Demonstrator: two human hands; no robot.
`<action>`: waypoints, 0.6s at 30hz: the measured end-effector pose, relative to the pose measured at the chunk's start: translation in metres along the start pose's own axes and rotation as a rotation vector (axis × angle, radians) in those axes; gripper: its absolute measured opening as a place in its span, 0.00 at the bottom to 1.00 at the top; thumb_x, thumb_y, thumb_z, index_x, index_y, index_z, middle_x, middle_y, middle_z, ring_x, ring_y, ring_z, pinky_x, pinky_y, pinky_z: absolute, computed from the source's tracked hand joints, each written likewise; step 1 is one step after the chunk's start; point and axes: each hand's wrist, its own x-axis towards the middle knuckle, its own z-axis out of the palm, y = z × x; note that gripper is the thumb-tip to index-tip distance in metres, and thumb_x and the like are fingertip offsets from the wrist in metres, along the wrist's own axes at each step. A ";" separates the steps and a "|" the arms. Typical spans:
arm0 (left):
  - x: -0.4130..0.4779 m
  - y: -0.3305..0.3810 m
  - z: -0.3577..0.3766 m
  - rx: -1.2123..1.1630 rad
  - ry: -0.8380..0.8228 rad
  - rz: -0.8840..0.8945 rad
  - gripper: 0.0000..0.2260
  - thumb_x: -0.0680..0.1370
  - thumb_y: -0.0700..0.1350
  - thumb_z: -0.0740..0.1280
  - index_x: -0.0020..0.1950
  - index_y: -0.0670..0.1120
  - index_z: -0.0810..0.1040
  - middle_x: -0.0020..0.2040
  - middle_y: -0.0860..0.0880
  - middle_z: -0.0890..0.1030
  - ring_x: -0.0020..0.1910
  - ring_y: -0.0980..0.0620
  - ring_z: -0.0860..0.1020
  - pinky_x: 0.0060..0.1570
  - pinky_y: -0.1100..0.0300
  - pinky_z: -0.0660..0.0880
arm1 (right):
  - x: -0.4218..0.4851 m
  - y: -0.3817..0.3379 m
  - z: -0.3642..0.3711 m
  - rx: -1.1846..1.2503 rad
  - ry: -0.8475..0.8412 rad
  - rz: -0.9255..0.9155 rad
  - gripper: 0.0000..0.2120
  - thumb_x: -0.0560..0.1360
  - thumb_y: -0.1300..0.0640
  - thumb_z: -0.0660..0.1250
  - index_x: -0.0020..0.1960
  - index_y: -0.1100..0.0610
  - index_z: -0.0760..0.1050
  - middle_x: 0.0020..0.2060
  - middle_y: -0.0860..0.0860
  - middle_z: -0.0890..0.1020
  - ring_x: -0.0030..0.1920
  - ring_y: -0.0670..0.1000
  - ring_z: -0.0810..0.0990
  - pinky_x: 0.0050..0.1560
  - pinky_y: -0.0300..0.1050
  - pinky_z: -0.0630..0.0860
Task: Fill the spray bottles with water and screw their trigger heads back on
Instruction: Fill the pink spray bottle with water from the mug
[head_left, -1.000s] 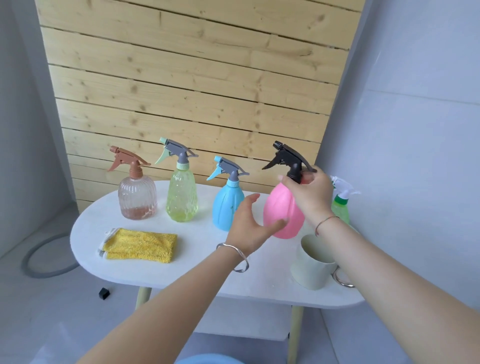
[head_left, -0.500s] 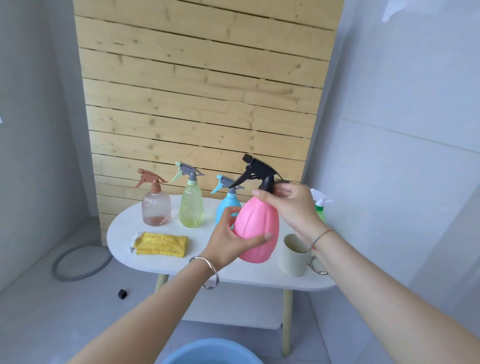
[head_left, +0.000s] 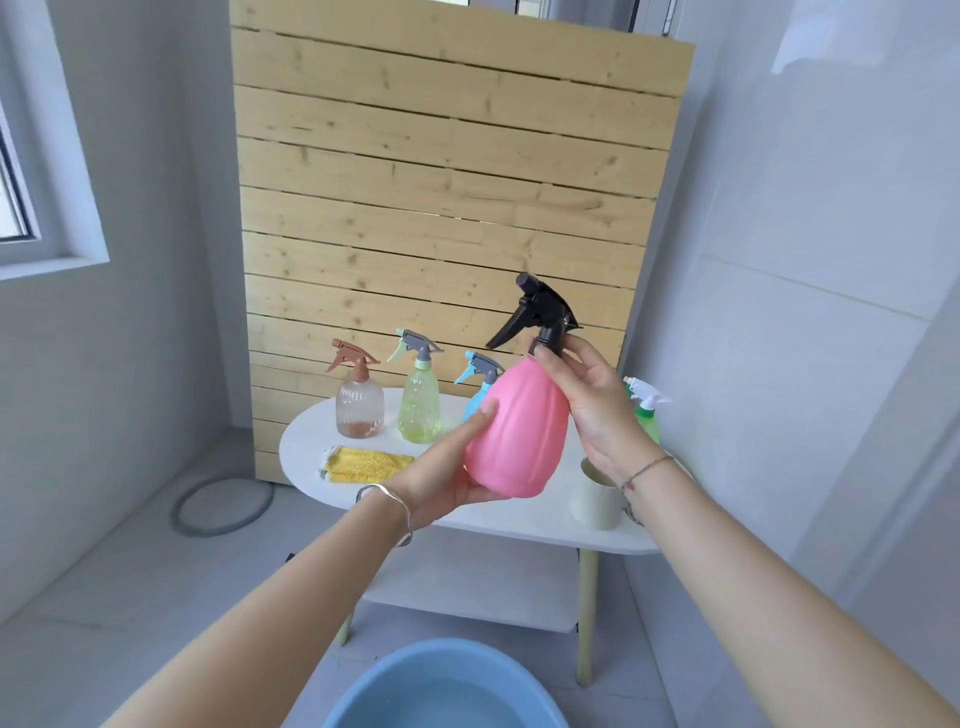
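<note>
Above the table (head_left: 311, 447), the pink bottle (head_left: 517, 434) hides most of the blue one; I see my left hand (head_left: 447, 480) cupping its base, right hand (head_left: 589, 400) pinching the black trigger head's (head_left: 540, 312) collar.

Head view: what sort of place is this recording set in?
Probably a bare tiled utility room or bathroom at home, staged for the task: glossy pale grey tiled walls, a round blue plastic basin on the floor, a pale wooden slat panel behind the white oval table.

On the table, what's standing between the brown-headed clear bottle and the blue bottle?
In the head view, only the yellow-green bottle stands between the clear bottle and the blue bottle, which the lifted pink bottle partly hides.
</note>
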 end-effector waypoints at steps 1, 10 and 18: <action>-0.003 0.003 0.004 -0.018 -0.019 -0.020 0.34 0.67 0.67 0.70 0.68 0.50 0.71 0.63 0.42 0.78 0.57 0.42 0.81 0.49 0.48 0.80 | -0.001 -0.001 0.000 0.011 0.020 0.007 0.15 0.73 0.56 0.70 0.59 0.56 0.77 0.53 0.51 0.84 0.51 0.45 0.80 0.58 0.43 0.72; -0.016 0.008 0.016 0.003 -0.010 -0.022 0.34 0.69 0.66 0.70 0.68 0.50 0.70 0.62 0.40 0.78 0.51 0.42 0.83 0.43 0.55 0.81 | -0.010 -0.013 0.002 0.048 0.065 -0.005 0.15 0.72 0.52 0.71 0.58 0.54 0.80 0.47 0.46 0.83 0.48 0.45 0.78 0.52 0.40 0.71; -0.016 0.007 0.028 0.136 0.093 0.121 0.37 0.68 0.59 0.72 0.71 0.50 0.60 0.61 0.45 0.76 0.49 0.46 0.84 0.44 0.53 0.82 | -0.012 -0.021 0.011 0.026 0.133 -0.090 0.11 0.73 0.56 0.71 0.56 0.54 0.80 0.46 0.46 0.83 0.47 0.42 0.79 0.51 0.35 0.74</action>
